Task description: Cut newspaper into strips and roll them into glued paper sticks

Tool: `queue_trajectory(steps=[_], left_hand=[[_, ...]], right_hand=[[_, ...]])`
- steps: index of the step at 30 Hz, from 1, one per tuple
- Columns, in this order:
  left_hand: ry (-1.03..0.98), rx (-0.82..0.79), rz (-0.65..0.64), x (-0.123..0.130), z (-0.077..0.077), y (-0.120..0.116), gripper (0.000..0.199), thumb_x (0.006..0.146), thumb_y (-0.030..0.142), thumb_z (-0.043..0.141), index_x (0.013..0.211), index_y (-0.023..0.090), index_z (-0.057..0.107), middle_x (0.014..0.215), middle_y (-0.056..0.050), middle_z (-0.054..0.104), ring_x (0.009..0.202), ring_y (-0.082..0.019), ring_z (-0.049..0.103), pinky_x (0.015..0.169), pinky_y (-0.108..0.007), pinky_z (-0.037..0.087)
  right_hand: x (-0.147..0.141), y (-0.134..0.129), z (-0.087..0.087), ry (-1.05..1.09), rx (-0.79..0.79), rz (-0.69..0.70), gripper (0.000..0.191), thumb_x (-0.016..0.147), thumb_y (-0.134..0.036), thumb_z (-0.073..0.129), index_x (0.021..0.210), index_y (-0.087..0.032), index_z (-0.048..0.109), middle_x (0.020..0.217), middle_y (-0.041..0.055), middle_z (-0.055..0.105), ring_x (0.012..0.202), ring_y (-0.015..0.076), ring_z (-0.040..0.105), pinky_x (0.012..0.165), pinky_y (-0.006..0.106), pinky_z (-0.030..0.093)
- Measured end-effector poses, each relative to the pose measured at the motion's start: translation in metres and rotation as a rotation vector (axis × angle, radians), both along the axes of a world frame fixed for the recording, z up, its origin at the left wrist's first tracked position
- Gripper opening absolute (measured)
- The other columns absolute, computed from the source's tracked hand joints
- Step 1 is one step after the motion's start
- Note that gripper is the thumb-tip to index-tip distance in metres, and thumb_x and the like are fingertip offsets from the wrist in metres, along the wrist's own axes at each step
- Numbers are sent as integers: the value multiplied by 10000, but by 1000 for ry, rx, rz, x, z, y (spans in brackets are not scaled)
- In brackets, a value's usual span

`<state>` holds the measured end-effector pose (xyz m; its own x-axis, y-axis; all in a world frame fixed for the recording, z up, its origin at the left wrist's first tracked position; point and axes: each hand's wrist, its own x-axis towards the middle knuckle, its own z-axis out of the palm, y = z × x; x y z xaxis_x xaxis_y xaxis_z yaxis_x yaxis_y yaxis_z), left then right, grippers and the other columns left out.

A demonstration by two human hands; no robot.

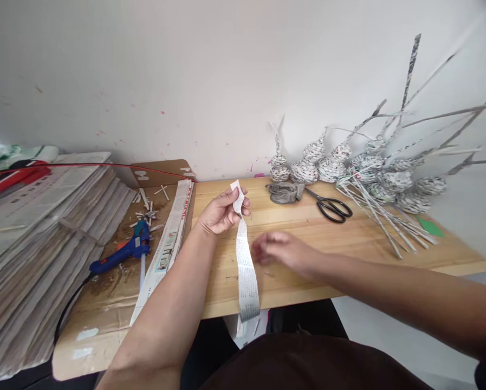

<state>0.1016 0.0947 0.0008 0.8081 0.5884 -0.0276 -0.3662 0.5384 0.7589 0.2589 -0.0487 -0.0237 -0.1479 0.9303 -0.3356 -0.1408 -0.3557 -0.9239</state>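
Observation:
A long strip of newspaper [247, 271] hangs from my left hand [225, 210], its lower end reaching past the table's front edge. The thumb and fingers of that hand pinch the strip near its top, where it is creased and twisted. My right hand [277, 250] is beside the strip's middle, over the wooden table [308, 281]. Motion smears its fingers, so whether they touch the paper or hold anything is unclear.
On the left, a glue gun [123, 254] lies on cardboard beside a tall newspaper stack [59, 244] and cut newspaper strips [169, 233]. To the right are black scissors [332, 208], a grey cloth [284, 192], rolled paper sticks [383, 219] and several woven paper gourds [305, 170].

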Motion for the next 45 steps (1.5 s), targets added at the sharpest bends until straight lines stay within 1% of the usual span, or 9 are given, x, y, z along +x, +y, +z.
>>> queue_trajectory(steps=[4,8,10,15,20,27,36,42,45], left_hand=[[15,5,-8,2,0,-1,118,908,213,511,931,118,577,711,-53,640,582,-168,690,356,-155,503],[32,-1,-20,3,-1,-3,122,892,187,534,970,111,587,790,-74,658,661,-184,708,371,-153,515],[35,3,-24,3,-2,-2,127,887,171,537,983,109,593,824,-78,665,691,-186,712,376,-147,516],[37,31,-4,3,-5,1,139,897,173,519,988,110,604,806,-64,667,620,-159,701,390,-149,525],[61,46,-1,3,-5,1,140,896,176,518,979,112,610,811,-67,664,650,-171,708,421,-172,549],[70,51,7,4,-6,2,138,892,180,524,969,113,617,804,-66,667,661,-174,708,436,-176,556],[89,51,19,5,-8,2,158,870,184,565,993,105,626,848,-82,672,731,-179,711,480,-181,578],[158,69,46,6,-9,1,149,854,174,592,977,105,640,912,-97,690,797,-187,710,549,-203,599],[214,74,58,7,-11,2,182,849,192,606,1008,109,640,926,-110,699,772,-206,718,605,-285,619]], right_hand=[[-2,-70,9,-15,-182,427,238,854,-355,617,910,-126,649,903,72,674,829,146,661,761,291,519],[8,-80,19,-112,-199,578,283,845,-409,615,911,-136,655,876,62,670,766,147,662,661,262,518],[16,-65,21,-271,-57,521,266,878,-399,565,898,-150,654,845,54,675,732,154,662,648,276,518],[36,-13,13,-965,684,307,261,906,-196,488,1084,-169,677,968,94,662,924,201,605,869,373,462],[35,0,-5,-1194,913,296,356,863,-88,473,1159,-144,665,935,117,606,892,216,543,846,391,462],[25,-31,-1,-1279,935,363,352,935,-179,410,1210,-85,607,935,128,585,872,224,495,829,406,448],[12,-87,-5,-1034,997,438,340,893,-198,528,1228,-167,578,1081,107,629,1030,213,529,942,400,419],[4,-93,-8,-915,1122,583,201,895,-306,574,765,-169,645,798,40,666,922,175,567,895,301,455],[-2,-88,3,-942,1147,500,155,893,-291,566,873,-180,672,1039,74,661,1040,185,555,966,328,431]])
